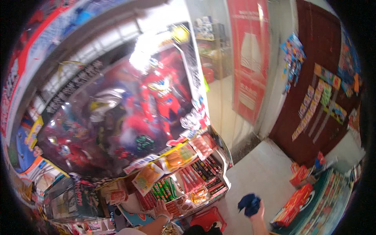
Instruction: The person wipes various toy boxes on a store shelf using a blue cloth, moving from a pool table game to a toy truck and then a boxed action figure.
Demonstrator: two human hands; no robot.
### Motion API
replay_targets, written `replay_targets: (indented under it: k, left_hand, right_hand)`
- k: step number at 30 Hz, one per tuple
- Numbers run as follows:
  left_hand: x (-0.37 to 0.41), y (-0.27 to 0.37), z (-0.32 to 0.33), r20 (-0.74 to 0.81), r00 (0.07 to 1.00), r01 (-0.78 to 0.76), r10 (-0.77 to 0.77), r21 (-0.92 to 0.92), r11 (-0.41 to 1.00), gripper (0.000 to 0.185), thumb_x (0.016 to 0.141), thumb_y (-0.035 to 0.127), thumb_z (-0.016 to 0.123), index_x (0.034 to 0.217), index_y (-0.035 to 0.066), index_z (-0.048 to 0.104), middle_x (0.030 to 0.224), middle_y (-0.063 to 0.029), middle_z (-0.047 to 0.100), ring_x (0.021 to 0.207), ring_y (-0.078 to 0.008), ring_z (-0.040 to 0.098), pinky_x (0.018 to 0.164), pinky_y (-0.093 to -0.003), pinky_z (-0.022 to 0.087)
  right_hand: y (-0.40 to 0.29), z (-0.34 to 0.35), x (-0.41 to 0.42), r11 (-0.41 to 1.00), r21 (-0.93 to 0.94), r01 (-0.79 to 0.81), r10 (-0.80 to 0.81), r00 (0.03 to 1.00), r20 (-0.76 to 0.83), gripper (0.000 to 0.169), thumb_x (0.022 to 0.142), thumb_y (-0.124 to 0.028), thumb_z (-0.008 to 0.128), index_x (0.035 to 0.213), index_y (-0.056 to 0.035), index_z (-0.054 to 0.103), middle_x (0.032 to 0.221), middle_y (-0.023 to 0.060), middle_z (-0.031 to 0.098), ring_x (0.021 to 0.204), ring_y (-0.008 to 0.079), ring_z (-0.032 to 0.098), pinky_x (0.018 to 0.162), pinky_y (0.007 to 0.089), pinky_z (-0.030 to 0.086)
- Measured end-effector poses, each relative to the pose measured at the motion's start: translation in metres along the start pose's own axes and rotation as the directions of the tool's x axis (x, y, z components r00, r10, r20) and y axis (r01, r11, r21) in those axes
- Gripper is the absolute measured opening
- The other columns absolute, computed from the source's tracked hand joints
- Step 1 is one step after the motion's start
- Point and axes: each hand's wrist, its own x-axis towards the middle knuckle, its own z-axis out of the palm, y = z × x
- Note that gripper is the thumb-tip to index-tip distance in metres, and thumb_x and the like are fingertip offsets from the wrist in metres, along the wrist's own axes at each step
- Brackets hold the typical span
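My left hand (162, 209) rests with fingers spread on packaged snack sticks at the lower left of a display box (227, 188). Just above it stand green-wrapped sticks (164, 189), with red-wrapped sticks (192, 179) and dark-wrapped sticks (207, 167) further right. Flat snack packs (177, 158) lie along the box's back edge. My right hand (258, 210) is closed around a crumpled dark blue cloth (249, 204), held over the pale floor to the right of the box.
A large boxed toy figure set (117, 117) stands behind the snack box. A red plastic stool or container (210, 218) is below it. At right are a glass-topped case (329, 202) bearing a red package (295, 205) and a dark red door (311, 53) hung with packets. A glass door (217, 102) stands behind.
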Motion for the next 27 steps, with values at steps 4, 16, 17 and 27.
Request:
replay_targets:
  k: [4, 16, 17, 27]
  left_hand:
    - [-0.02, 0.012, -0.053, 0.222, 0.965, -0.104, 0.143, -0.178, 0.979, 0.099, 0.081, 0.059, 0.062, 0.15, 0.002, 0.02, 0.158, -0.0215, 0.0, 0.146, -0.0397, 0.008, 0.114, -0.0542, 0.02]
    - [-0.167, -0.054, -0.183, -0.53, 0.685, -0.701, 0.501, -0.291, 0.651, 0.066, 0.085, 0.04, 0.066, 0.138, 0.007, 0.045, 0.144, -0.0278, 0.033, 0.123, -0.0468, 0.043, 0.101, -0.0538, 0.037]
    - [-0.167, -0.059, -0.182, -0.618, 0.647, -0.712, 0.447, -0.279, 0.645, 0.062, 0.086, 0.04, 0.066, 0.134, 0.005, 0.049, 0.14, -0.0264, 0.039, 0.118, -0.0447, 0.049, 0.097, -0.051, 0.042]
    - [-0.203, 0.002, -0.24, -0.337, 0.644, -0.044, 0.687, -0.913, -0.406, 0.056, 0.094, 0.026, 0.064, 0.139, 0.002, 0.039, 0.123, -0.009, 0.056, 0.104, -0.0173, 0.058, 0.088, -0.0308, 0.049]
  right_hand:
    - [0.03, -0.016, -0.052, 0.994, -0.087, -0.058, 0.057, 0.998, -0.014, 0.052, 0.095, -0.045, 0.032, 0.114, -0.007, 0.063, 0.102, 0.0116, 0.069, 0.088, 0.031, 0.066, 0.079, 0.0474, 0.054]
    - [0.059, 0.215, -0.131, 0.945, -0.237, -0.225, 0.264, 0.953, 0.15, 0.046, 0.1, -0.045, 0.035, 0.12, -0.0099, 0.057, 0.118, 0.0158, 0.063, 0.103, 0.0358, 0.062, 0.086, 0.05, 0.051]
    - [0.064, 0.244, -0.14, 0.924, -0.337, -0.181, 0.257, 0.946, 0.198, 0.046, 0.1, -0.043, 0.038, 0.124, -0.0078, 0.055, 0.118, 0.0167, 0.064, 0.101, 0.0337, 0.064, 0.084, 0.0465, 0.053]
    - [0.114, 0.35, -0.194, 0.717, -0.693, 0.066, 0.385, 0.792, 0.474, 0.037, 0.1, -0.026, 0.05, 0.126, -0.0001, 0.055, 0.12, 0.0078, 0.064, 0.107, 0.0181, 0.062, 0.095, 0.0338, 0.047]
